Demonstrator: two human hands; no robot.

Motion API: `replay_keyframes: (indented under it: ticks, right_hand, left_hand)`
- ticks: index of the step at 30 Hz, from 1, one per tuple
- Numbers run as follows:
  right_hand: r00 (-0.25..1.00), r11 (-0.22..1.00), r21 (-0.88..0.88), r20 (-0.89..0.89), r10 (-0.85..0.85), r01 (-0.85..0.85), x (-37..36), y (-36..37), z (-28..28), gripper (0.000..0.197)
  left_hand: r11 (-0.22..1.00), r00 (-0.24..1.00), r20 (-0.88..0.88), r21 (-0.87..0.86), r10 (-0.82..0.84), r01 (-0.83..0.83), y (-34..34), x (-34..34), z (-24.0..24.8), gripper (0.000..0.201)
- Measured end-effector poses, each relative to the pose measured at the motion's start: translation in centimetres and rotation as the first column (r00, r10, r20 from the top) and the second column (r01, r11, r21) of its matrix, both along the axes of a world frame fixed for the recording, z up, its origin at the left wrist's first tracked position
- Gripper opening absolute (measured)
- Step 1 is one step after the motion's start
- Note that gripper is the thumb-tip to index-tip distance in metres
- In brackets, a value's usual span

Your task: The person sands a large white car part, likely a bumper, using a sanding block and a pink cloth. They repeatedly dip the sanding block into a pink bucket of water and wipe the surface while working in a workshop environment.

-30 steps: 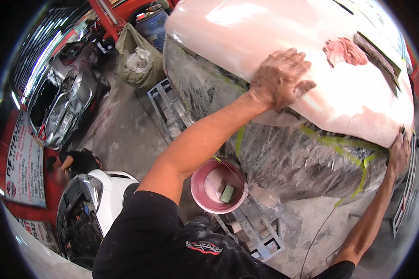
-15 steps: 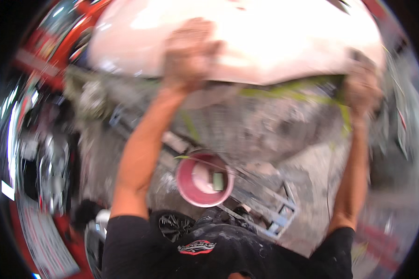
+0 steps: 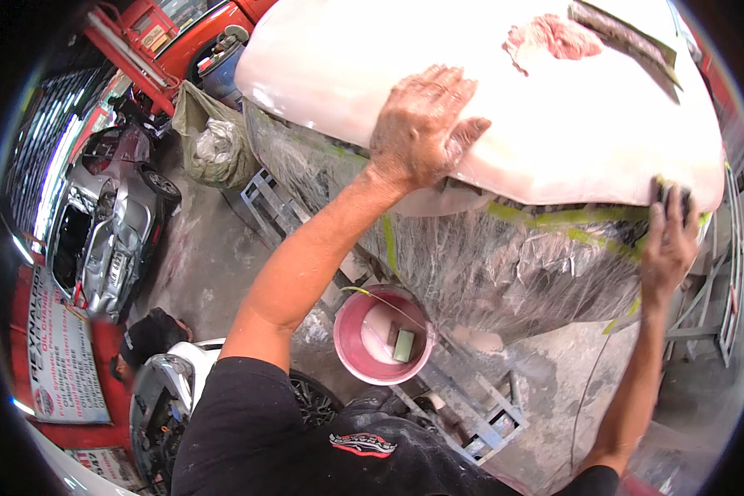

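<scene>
The left hand [image 3: 417, 128] is lying flat, fingers spread wide, on the pale panel [image 3: 347, 74], near its lower edge; it is holding nothing, only pressing on the surface. The right hand [image 3: 668, 240] is reaching to the panel's far right corner and curling its fingers over a small dark block [image 3: 668, 192], pinning it against the rim just above the yellow-green tape [image 3: 554, 219].

The panel is lying straight ahead of the person, its long axis running left to right, with both arms stretching forward to its near edge. The block is sitting at the right end, so the right hand is the one on it; the left is well apart, toward the middle. A reddish filler patch [image 3: 550, 37] is showing higher up the panel, beyond both hands and nearer the left one. Plastic sheeting [image 3: 504, 273] is hanging below the tape, and a pink bucket [image 3: 351, 351] is standing on the floor between the arms.
</scene>
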State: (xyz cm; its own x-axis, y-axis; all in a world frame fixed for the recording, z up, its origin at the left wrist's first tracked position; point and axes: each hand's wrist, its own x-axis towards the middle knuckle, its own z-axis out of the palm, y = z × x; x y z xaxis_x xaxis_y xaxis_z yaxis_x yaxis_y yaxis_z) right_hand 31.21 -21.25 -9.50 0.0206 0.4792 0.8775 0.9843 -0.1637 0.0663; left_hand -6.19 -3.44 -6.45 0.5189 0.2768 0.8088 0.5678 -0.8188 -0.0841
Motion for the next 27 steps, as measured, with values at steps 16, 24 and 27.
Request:
replay_keyframes:
  ticks: [16,24,27]
  right_hand:
    - [0.963,0.994,0.088,-0.266,-0.037,0.063,10.7,0.1,2.2,0.046]
    - [0.935,0.98,0.027,-0.307,-0.177,0.195,0.9,2.0,0.5,0.028]
    - [0.956,0.992,0.122,-0.284,0.077,-0.043,-7.0,1.1,-1.9,0.043]
  left_hand:
    - [0.99,0.997,-0.028,-0.122,-0.071,0.067,-1.1,0.9,0.9,0.054]
    - [0.992,0.995,-0.046,-0.096,-0.089,0.084,0.3,1.6,0.3,0.053]
    - [0.995,0.995,-0.063,-0.074,-0.073,0.068,0.3,0.7,0.5,0.052]
